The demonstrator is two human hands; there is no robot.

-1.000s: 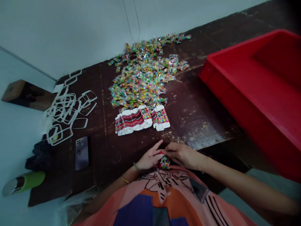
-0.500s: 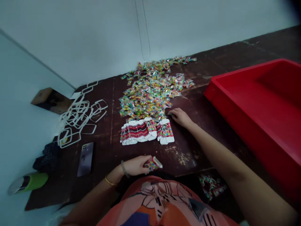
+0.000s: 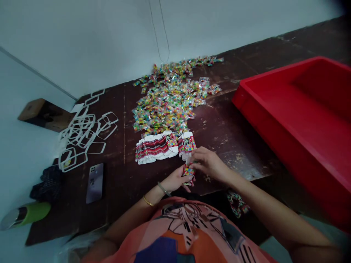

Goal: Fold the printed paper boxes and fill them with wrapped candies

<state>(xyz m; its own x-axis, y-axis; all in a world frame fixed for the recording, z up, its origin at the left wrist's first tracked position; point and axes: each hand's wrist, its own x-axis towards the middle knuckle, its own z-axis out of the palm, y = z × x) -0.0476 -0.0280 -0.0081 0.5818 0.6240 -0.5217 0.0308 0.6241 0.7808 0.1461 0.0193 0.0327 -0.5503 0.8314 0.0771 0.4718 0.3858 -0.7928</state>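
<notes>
My left hand (image 3: 177,179), just in front of my body, is closed around a small printed carton (image 3: 188,171) with a red, multicoloured pattern. Fingers of my right hand (image 3: 207,163) are pinched at the carton's upper end. Something pale shows at those fingertips; whether it is a flap or a packet I cannot tell. Right behind them lies a short stack of flat cartons (image 3: 189,143). To its left a longer overlapping row of flat cartons (image 3: 155,149) is fanned out. Beyond both spreads a heap of small clear candy packets (image 3: 167,106) with colourful contents.
A large red tray (image 3: 290,106) stands at the right. On the left are white loop-shaped bands (image 3: 82,128), a cardboard box (image 3: 45,114), a phone (image 3: 95,182), dark cloth (image 3: 47,184) and a green-and-silver bottle (image 3: 27,215). Colourful material (image 3: 237,204) shows below the table edge.
My right hand has moved from the edge of the packet heap back to the carton. My left hand has raised the carton slightly forward, and the two hands now meet. The view has shifted a little.
</notes>
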